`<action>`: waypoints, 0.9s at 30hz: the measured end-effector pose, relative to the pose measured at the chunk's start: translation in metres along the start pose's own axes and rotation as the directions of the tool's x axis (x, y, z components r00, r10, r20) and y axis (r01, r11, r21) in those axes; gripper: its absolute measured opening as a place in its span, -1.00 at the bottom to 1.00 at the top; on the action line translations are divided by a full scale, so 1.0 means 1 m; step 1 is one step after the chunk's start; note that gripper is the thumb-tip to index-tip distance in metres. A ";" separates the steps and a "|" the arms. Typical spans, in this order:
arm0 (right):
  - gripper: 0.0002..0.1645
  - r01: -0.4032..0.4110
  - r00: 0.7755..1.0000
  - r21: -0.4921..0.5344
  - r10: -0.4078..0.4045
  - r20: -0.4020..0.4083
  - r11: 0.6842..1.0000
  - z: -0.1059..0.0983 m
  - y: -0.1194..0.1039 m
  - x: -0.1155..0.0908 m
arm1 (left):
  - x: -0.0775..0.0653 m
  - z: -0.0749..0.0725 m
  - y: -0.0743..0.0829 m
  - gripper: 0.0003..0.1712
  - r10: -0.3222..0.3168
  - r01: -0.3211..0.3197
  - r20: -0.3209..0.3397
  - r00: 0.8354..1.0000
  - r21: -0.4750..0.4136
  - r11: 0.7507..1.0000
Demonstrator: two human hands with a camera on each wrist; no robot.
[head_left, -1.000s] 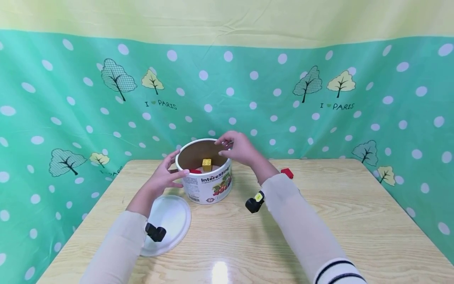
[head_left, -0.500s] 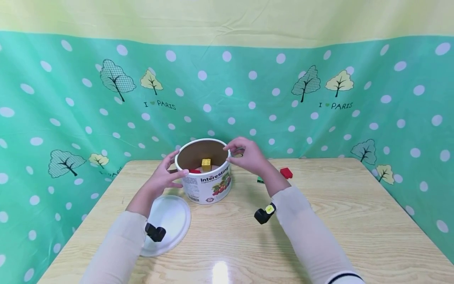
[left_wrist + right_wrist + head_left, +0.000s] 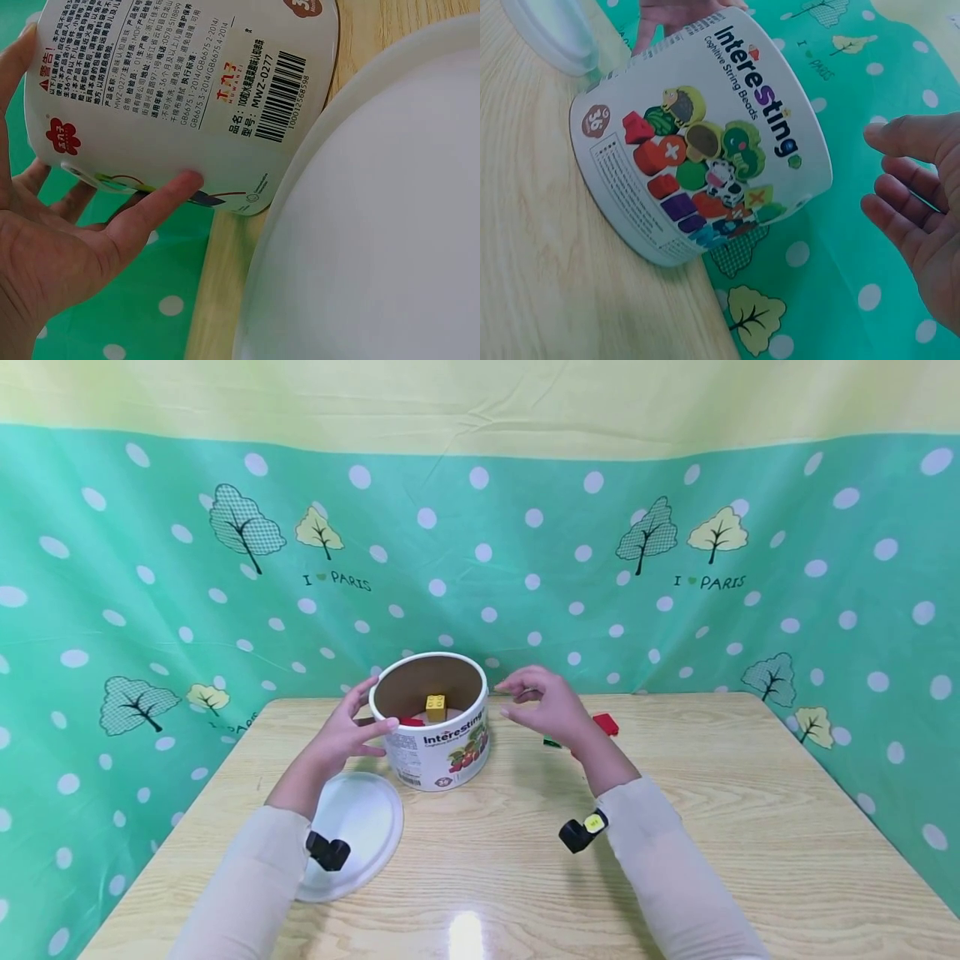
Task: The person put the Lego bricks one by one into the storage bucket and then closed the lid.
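A white printed bucket (image 3: 442, 756) stands upright at the back of the table. Its round mouth shows a yellow studded brick (image 3: 436, 708) and part of something red (image 3: 412, 722) inside. My left hand (image 3: 343, 732) rests against the bucket's left side with spread fingers, fingertips at the rim and on the wall. In the left wrist view, that hand (image 3: 75, 247) spans the label side. To the right of the bucket, my right hand (image 3: 546, 700) hovers apart from it, loosely curved and holding nothing. The right wrist view shows those fingers (image 3: 904, 195) free of the bucket wall.
A round white lid (image 3: 360, 831) lies left of centre, partly under the left forearm. Beyond the right wrist sit a red block (image 3: 605, 724) and a small green block (image 3: 551, 742), with more red half hidden behind the wrist. A dotted curtain (image 3: 480, 560) hangs behind the table.
My right hand has drawn back from over the bucket's rim to its right, uncovering the green block and more of the red one. The left hand and bucket have stayed put.
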State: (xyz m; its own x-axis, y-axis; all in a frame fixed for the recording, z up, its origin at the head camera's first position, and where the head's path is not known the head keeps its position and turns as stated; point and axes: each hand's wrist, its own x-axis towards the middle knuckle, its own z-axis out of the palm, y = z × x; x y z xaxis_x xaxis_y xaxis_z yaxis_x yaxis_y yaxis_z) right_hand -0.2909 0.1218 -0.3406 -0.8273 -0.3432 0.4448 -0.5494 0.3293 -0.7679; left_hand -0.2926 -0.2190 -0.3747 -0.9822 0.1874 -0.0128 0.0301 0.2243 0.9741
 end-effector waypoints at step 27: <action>-0.63 -0.114 0.993 -0.077 0.111 -0.048 0.990 -0.029 0.036 -0.056 | 0.000 0.000 0.000 0.12 0.008 -0.008 0.003 1.000 -0.012 1.000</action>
State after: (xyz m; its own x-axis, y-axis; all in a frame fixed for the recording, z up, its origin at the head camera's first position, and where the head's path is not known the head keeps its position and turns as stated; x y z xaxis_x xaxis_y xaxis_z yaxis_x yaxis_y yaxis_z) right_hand -0.2676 0.1788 -0.3797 -0.8878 -0.2618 0.3786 -0.4586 0.4327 -0.7762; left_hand -0.2926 -0.2188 -0.3744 -0.9815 0.1916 -0.0054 0.0359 0.2114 0.9767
